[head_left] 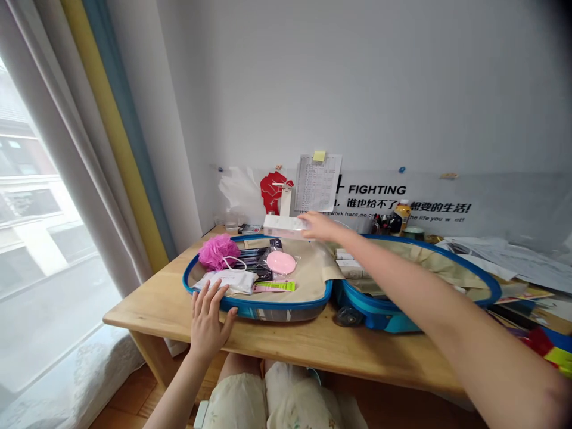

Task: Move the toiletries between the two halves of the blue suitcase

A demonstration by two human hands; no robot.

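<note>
A blue suitcase [268, 308] lies spread in two halves on a wooden table [152, 304]. My left hand [208, 319] rests flat with fingers spread on the near rim of the left half, beside a white pouch [232, 280]. My right hand [319, 226] reaches far across and grips a long white box [283, 225] above the back edge of that half. In the left half lie a pink bath pouf [218, 250], a round pink disc [280, 262], dark packets [254, 259] and a green-and-pink tube [274, 286]. The right half [487, 280] holds small boxes [348, 265].
A bottle with a yellow cap [401, 215] and small items stand at the back by the wall. Papers [513, 262] and coloured things cover the table's right end. A curtain [89, 149] and window are at the left. My knees [272, 399] are under the table's front edge.
</note>
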